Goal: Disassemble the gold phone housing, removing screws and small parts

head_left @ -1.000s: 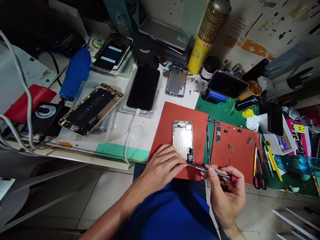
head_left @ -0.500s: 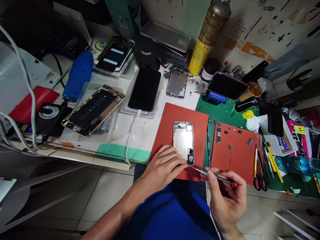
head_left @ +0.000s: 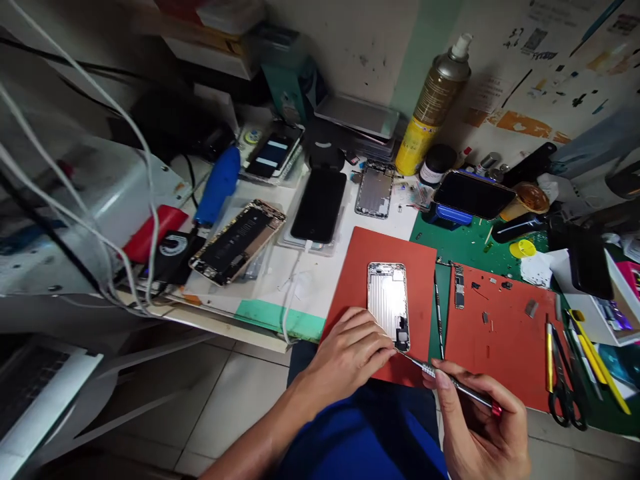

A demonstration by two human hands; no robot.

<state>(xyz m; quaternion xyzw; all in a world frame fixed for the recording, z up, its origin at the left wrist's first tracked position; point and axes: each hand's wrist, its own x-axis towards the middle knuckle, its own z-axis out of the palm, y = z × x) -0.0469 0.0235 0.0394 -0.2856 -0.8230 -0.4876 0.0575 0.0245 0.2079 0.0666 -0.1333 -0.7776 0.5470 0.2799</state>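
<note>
A bare silver phone housing [head_left: 387, 297] lies on a red-brown mat [head_left: 353, 270], with a black part fitted in its lower right corner. My left hand [head_left: 347, 350] is bent over the lower left side of the housing and grips it, fingers pressed together near its bottom edge. Between thumb and fingers, my right hand [head_left: 483, 417] holds a slim precision screwdriver [head_left: 457, 383] with a red end cap. Its thin tip reaches the bottom edge of the housing, right by my left fingertips. The exact contact spot is too small to make out.
To the right, a second red mat [head_left: 505, 340] carries a logic board [head_left: 459, 288] and small parts; scissors [head_left: 565, 397] lie beyond it. Tweezers [head_left: 439, 317] lie between the mats. Left are an opened phone [head_left: 239, 243] and a black-screened phone [head_left: 320, 203] on a cable.
The whole view has shifted, so everything sits lower and further right. Both hands keep the same pose, the screwdriver tip still at the bottom edge of the housing.
</note>
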